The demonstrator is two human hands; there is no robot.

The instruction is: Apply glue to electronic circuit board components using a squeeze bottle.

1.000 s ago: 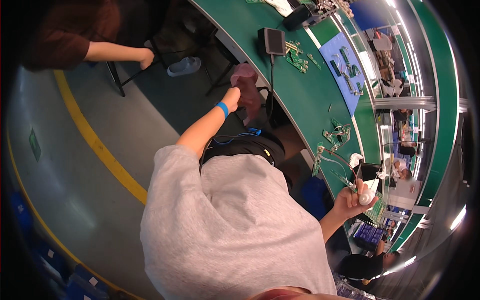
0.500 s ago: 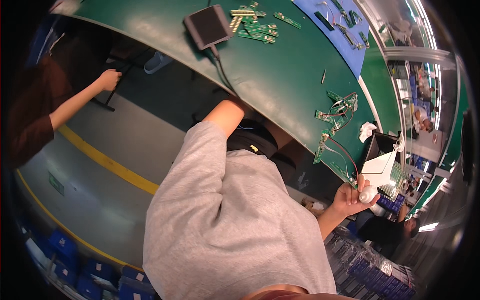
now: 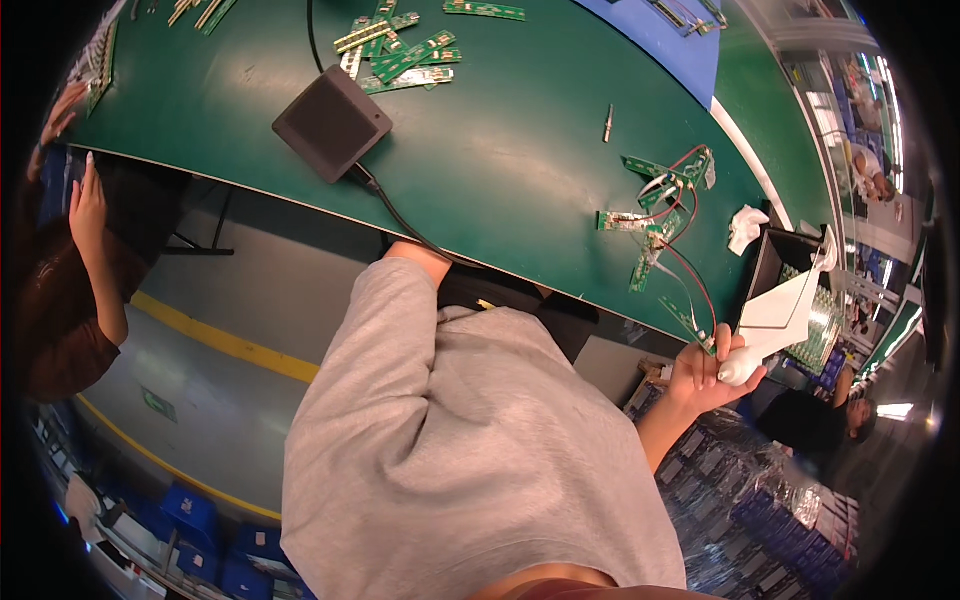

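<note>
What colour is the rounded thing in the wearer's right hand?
White: the rounded thing in the right hand shows best in the head view.

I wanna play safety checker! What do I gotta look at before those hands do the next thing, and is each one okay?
1. Right hand has a hold on the white thing: ok, fingers curl around it.
2. Left hand in sight: not ok, the forearm goes under the table edge.
3. Left hand unoccupied: cannot tell, it is hidden.
4. Black box fully on the table: ok.
5. Wired boards well away from the right hand: not ok, one reaches right up to it.
6. Loose boards laid out singly: not ok, several overlap in a heap.
</note>
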